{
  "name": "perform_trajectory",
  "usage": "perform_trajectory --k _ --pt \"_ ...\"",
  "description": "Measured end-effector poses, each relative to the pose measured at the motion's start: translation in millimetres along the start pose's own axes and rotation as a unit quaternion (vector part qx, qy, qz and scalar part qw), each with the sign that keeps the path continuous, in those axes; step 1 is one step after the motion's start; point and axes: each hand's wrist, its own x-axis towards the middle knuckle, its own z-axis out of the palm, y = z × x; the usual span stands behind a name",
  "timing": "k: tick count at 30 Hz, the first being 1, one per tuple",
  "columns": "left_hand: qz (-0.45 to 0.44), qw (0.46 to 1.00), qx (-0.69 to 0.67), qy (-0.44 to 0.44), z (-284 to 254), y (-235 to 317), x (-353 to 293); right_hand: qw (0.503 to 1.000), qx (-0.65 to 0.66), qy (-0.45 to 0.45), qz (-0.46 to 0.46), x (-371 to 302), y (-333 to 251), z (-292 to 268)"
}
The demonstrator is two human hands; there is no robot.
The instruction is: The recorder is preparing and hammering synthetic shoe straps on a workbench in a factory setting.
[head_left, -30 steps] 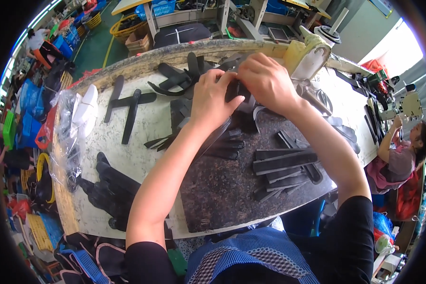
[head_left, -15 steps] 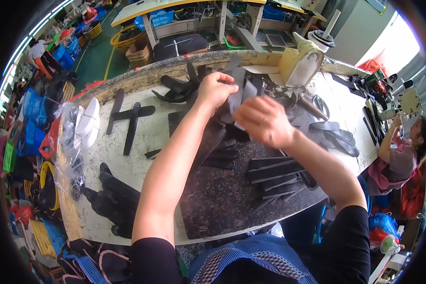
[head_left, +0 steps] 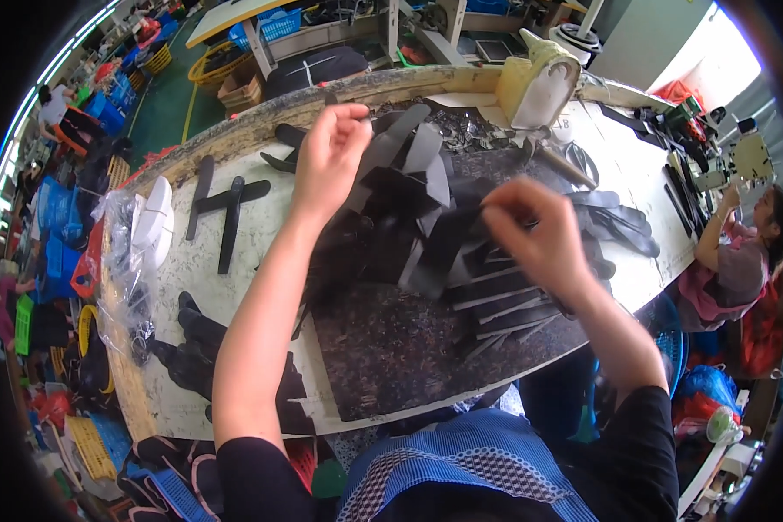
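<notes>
My right hand has its thumb and fingers pinched on the end of a black strip, blurred by motion, which slants down toward the near left. Over the far part of the table is my left hand, its fingers curled in. Whatever it may hold is hidden. Between the hands lies a loose heap of grey and black flat pieces, some with rounded ends. Beside my right wrist several dark strips are stacked on a dark speckled board.
A hammer and a yellowish block-like stand are at the far right. Black pieces lie crossed at left, near white pieces by clear plastic. More dark pieces are heaped near left. A co-worker sits at right.
My left hand has moved left, away from the heap. My right hand has moved right and a little nearer, with a black strip now at its fingertips. The view has shifted slightly.
</notes>
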Motion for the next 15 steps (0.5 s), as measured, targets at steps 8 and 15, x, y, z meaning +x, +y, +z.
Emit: perform_trajectory --k 8,15 --pt "0.074 0.956 0.034 -0.28 45.0 57.7 -44.7 0.986 -0.108 0.058 -0.116 42.6 -31.7 -48.3" --pt "0.407 0.88 0.244 0.013 77.1 67.7 40.5 0.765 -0.404 0.185 -0.466 56.5 -66.1 -101.7"
